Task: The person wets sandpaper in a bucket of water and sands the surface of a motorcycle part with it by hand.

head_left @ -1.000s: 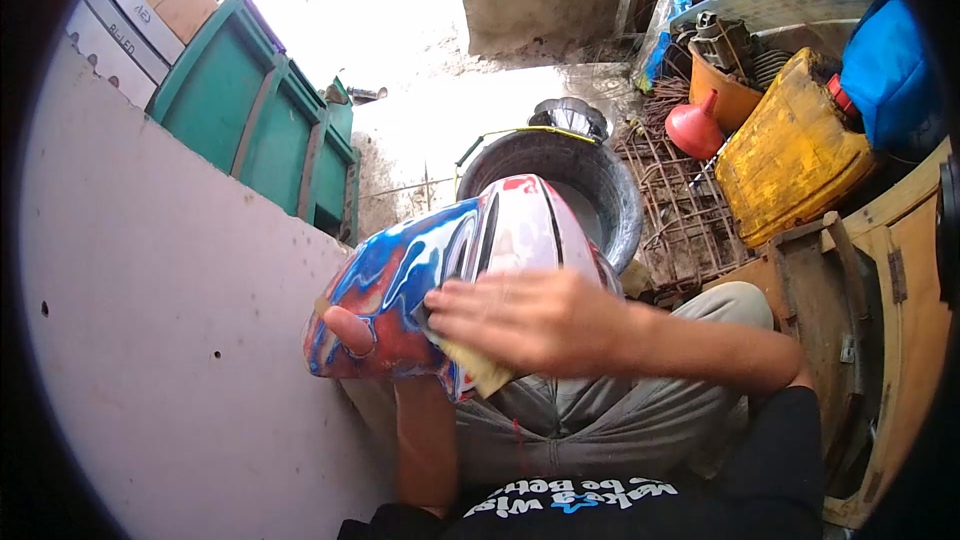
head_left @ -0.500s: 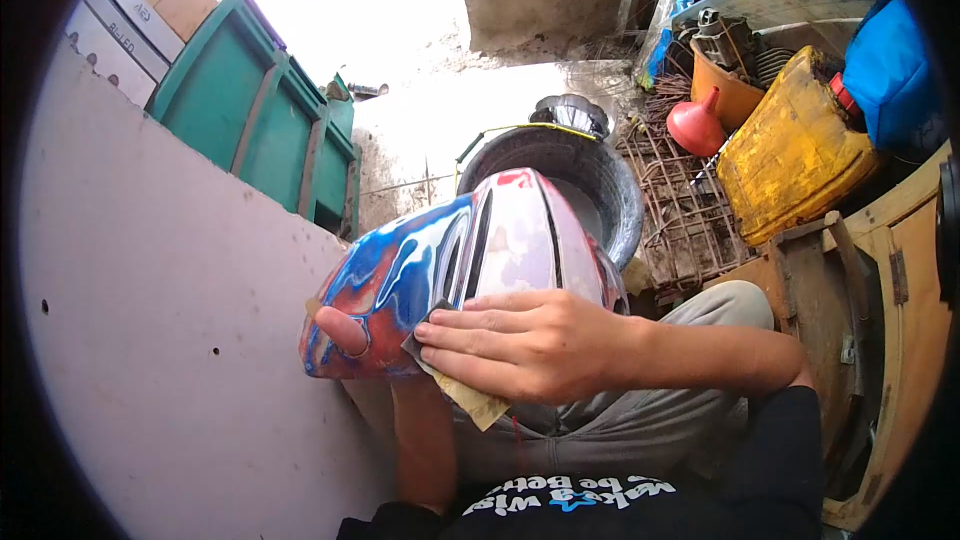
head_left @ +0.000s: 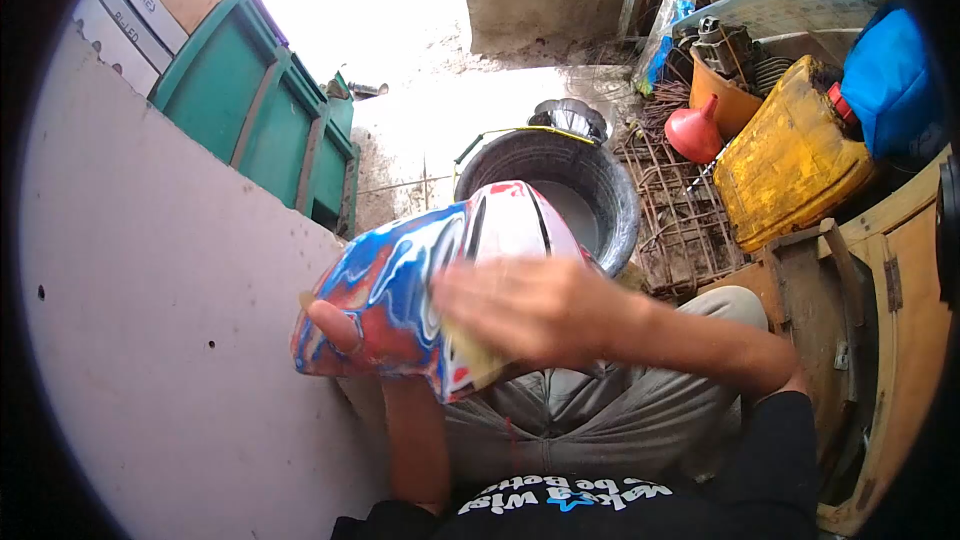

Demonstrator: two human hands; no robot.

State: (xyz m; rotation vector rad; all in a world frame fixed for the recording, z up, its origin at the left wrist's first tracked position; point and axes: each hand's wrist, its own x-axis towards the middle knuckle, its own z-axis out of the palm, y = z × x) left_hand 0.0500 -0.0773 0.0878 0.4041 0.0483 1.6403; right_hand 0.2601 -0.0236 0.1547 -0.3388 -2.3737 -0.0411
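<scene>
A curved panel (head_left: 385, 275), patchy blue, red and white with black slots, is held over my lap. My left hand (head_left: 335, 327) grips its left end from below, with the thumb showing on top and the other fingers hidden beneath. Blurred by motion, my right hand (head_left: 530, 308) presses a yellowish sheet of sandpaper (head_left: 472, 358) flat against the middle of the panel. The sheet's lower part sticks out under the fingers.
Beyond the panel stands a black bucket (head_left: 622, 202) holding cloudy liquid. A pale wall (head_left: 180, 270) and green cabinet (head_left: 225, 90) are on the left. Right are a rusty wire rack (head_left: 680, 225), red funnel (head_left: 697, 132), yellow jerrycan (head_left: 790, 165) and wooden frame (head_left: 905, 310).
My right hand with the sandpaper has moved down the panel and back up. The panel has shifted slightly, and my left hand keeps its hold.
</scene>
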